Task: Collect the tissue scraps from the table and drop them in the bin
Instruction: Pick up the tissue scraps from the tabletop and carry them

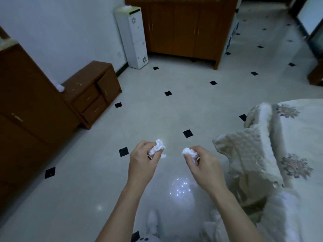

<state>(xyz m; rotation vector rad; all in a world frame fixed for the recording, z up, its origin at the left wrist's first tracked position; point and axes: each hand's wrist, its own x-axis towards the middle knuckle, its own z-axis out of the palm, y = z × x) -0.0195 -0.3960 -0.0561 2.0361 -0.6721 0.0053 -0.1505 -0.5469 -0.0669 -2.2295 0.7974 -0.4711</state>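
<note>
My left hand (142, 160) is closed around a crumpled white tissue scrap (158, 147) that sticks out above the fingers. My right hand (203, 165) grips a second white tissue scrap (188, 152) between thumb and fingers. Both hands are held out in front of me over the tiled floor, about a hand's width apart. Another white scrap (60, 87) lies on the back left corner of the low brown nightstand (90, 75). No bin is in view.
A tall brown cabinet (26, 119) stands along the left. A white water dispenser (132, 37) and a wooden cupboard (181, 27) stand by the far wall. A bed with a cream quilt (258, 145) fills the right. The pale floor (157, 109) has black diamond tiles.
</note>
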